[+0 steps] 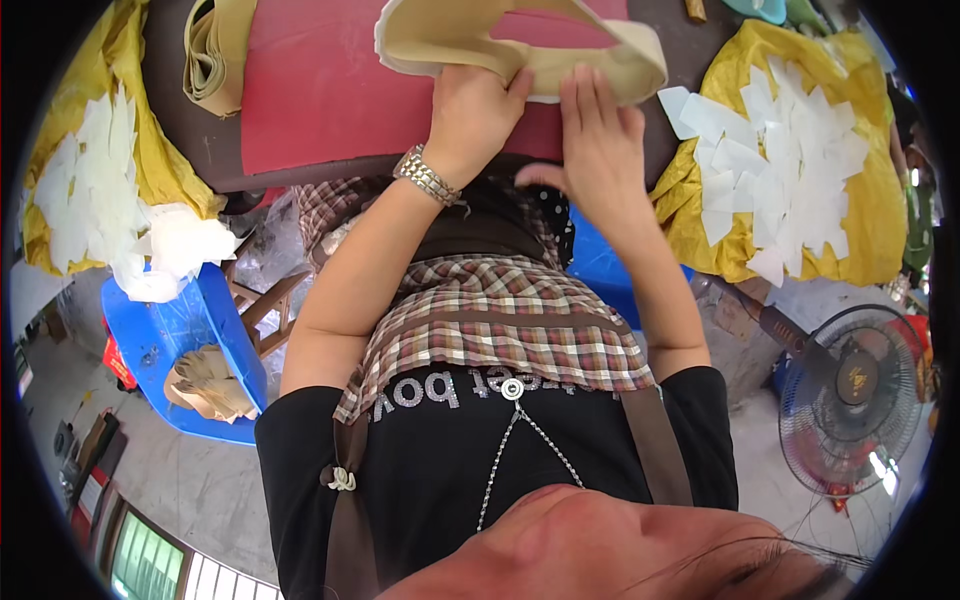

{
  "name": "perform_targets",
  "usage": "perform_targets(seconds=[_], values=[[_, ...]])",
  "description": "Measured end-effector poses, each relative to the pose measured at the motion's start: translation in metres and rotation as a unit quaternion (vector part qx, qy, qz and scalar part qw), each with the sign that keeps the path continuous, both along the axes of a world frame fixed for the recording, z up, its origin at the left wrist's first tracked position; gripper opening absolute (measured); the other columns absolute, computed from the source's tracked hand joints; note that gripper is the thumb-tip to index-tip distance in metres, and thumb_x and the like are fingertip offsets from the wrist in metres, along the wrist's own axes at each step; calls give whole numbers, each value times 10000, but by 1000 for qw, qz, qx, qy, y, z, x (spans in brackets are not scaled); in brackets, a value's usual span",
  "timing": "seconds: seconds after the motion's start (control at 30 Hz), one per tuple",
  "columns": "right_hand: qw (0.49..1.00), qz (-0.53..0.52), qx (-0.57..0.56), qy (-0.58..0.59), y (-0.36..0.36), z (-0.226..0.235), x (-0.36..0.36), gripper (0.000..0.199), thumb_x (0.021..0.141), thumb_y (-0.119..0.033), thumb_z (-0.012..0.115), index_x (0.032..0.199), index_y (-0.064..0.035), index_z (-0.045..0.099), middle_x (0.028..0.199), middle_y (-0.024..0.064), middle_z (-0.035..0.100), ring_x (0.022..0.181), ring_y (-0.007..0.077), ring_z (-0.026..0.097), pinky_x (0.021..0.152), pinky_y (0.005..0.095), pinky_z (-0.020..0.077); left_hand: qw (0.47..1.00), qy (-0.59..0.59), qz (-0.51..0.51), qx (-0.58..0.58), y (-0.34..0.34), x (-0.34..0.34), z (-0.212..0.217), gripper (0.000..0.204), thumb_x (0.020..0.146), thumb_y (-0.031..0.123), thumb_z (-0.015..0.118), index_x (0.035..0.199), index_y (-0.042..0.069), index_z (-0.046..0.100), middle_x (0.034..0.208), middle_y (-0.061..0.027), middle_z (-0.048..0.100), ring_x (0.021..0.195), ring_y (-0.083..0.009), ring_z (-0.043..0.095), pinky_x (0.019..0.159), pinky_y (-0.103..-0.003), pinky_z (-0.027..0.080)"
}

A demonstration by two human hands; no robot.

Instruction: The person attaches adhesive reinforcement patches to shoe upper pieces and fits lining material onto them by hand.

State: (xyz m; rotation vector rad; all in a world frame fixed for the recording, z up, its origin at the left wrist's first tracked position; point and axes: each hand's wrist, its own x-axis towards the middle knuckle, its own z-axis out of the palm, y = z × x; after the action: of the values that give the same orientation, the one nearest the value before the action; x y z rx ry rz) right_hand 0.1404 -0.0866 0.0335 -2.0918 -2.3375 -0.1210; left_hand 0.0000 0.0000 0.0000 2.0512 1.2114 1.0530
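A beige, band-like piece of sheet material [565,75] with a pale edge curves into an open loop over a red sheet [330,90] on the dark table. It resembles a shoe-upper part, though I cannot be sure. My left hand [475,115], with a metal watch on its wrist, grips the band's near edge, the thumb pointing right along it. Beside it, my right hand [605,145] lays straight fingers flat on the band's near side. Its thumb sticks out to the left, apart from the piece.
Rolled beige pieces [218,60] stand at the table's far left. White cut pieces [785,160] lie on yellow sacking [690,225] at right; more white pieces [95,185] lie at left. A blue bin [185,300] holds beige pieces. A fan [850,395] stands at right.
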Motion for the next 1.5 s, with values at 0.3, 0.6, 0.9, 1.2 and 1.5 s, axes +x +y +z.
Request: perform_targets(seconds=[0.3, 0.6, 0.9, 1.2, 1.5], values=[[985, 107, 40, 126, 29, -10, -8, 1110, 694, -636, 613, 1414, 88, 176, 1458, 289, 226, 1365, 413, 230, 1069, 520, 250, 996, 15, -58, -66, 7, -13, 17, 181, 754, 170, 673, 733, -9, 653, 651, -180, 612, 631, -370, 601, 627, -424, 495], [993, 92, 1, 75, 33, 4, -16, 1180, 561, -716, 623, 1352, 104, 313, 1412, 274, 331, 1340, 392, 300, 1056, 487, 294, 976, 144, 43, -155, 31, -48, 39, 346, 794, 337, 652, 694, 6, 676, 634, -160, 635, 595, -336, 637, 542, -393, 499], [984, 123, -33, 127, 48, -1, -41, 1122, 636, -714, 576, 1364, 99, 316, 1451, 257, 280, 1384, 377, 219, 1094, 492, 195, 957, 257, -51, -124, 33, -79, 72, 312, 775, 382, 698, 814, 73, 681, 789, -125, 677, 729, -265, 667, 643, -376, 519], [982, 95, -107, 120, 38, 23, -23, 1108, 601, -655, 641, 1341, 106, 321, 1433, 257, 310, 1356, 380, 279, 1077, 465, 270, 904, 344, -246, 53, 98, -119, 39, 559, 895, 342, 546, 1413, 201, 388, 1460, 11, 385, 1357, -204, 336, 1100, -525, 218], [974, 163, -44, 152, 75, 15, -61, 969, 664, -625, 625, 1317, 59, 412, 1396, 204, 394, 1336, 312, 328, 1028, 476, 336, 914, 312, -259, 27, 102, -120, 42, 648, 809, 327, 589, 1412, 197, 392, 1472, 11, 370, 1366, -207, 326, 1108, -537, 195]])
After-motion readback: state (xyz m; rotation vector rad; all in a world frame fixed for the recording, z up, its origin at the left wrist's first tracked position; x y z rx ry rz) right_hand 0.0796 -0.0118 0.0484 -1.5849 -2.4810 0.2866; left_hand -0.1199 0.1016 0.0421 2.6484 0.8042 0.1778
